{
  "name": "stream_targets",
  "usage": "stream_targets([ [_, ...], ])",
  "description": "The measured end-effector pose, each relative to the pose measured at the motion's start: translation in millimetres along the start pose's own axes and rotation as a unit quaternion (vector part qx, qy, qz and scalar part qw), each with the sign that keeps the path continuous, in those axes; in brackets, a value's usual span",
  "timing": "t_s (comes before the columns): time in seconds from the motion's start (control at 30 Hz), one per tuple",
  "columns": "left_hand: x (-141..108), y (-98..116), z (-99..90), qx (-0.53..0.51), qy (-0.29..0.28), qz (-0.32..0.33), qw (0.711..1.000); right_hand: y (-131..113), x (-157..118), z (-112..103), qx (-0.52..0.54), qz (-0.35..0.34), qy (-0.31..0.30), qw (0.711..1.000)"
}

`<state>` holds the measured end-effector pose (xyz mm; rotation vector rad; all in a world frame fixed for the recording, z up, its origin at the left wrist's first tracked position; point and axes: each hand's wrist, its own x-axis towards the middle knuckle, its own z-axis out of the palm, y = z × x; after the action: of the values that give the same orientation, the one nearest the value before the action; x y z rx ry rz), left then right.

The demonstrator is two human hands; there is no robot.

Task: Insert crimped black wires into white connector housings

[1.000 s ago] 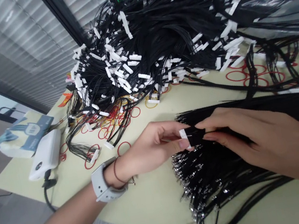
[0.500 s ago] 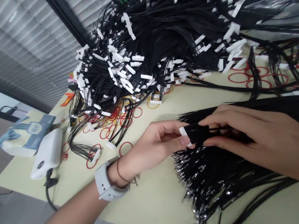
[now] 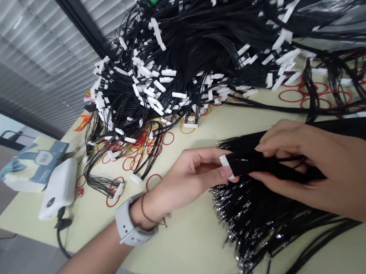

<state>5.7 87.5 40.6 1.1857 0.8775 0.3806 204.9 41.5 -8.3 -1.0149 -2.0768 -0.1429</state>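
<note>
My left hand [image 3: 196, 174] pinches a small white connector housing [image 3: 226, 166] between thumb and fingers. Black wires run from the housing toward the right. My right hand [image 3: 318, 170] curls over those black wires [image 3: 253, 162], its index finger above and its thumb below. A small metal terminal tip [image 3: 244, 160] shows between the two hands, a short way from the housing. Beneath both hands lies a thick bundle of loose black wires [image 3: 253, 219], their bare metal terminals fanned out toward the left.
A large heap of black cables [image 3: 196, 46] with white connectors fills the back of the table [image 3: 187, 244]. Red rubber bands [image 3: 132, 152] lie scattered before it. A white power bank [image 3: 58, 188] with a cable stands by a tissue pack [image 3: 35, 164] at left. Blinds [image 3: 32, 54] rise behind.
My right hand has drawn back slightly to the right, with its index finger and thumb farther apart. A metal terminal tip now shows near the housing. My left hand has stayed in place.
</note>
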Motion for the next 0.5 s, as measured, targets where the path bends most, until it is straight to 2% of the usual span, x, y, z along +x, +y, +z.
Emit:
stream_targets([
  [0.13,-0.6,-0.1,-0.5,0.012,0.000,0.002,1.000,-2.5,3.2,-1.9,0.001,-0.026,-0.005,1.000],
  [0.23,-1.4,-0.5,-0.6,0.017,0.004,0.002,1.000,-2.9,6.9,-2.7,0.009,-0.011,0.010,1.000],
  [0.4,-1.2,-0.7,-0.6,0.023,0.005,0.005,1.000,-3.1,5.7,-9.2,-0.037,0.025,0.071,0.996],
  [0.5,-0.2,-1.8,-1.7,0.025,0.004,0.006,1.000,-7.5,-2.4,-8.5,-0.035,0.011,0.093,0.995],
])
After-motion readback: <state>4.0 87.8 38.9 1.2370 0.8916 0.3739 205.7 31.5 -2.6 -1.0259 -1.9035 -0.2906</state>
